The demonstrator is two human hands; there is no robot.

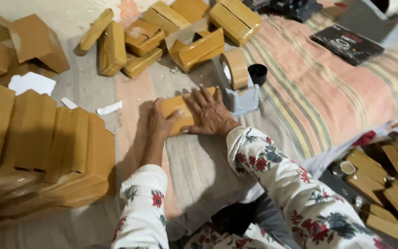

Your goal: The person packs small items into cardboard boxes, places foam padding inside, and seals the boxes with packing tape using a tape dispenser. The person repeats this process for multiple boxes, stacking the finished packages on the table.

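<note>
A flat packet wrapped in brown tape (pixel 177 107) lies on the striped cloth in front of me. My right hand (pixel 209 113) presses flat on its top, fingers spread. My left hand (pixel 160 124) grips the packet's left end with the thumb on top. Just beyond the packet stands a grey tape dispenser (pixel 242 97) with a roll of brown tape (pixel 235 68) on it. Both sleeves are white with red flowers.
Several taped brown packets (pixel 139 39) lie in a heap at the back. Folded cardboard boxes (pixel 47 147) are stacked on the left. More packets (pixel 383 189) lie on the floor at the right. A black box (pixel 346 43) rests on the striped cloth (pixel 309 92).
</note>
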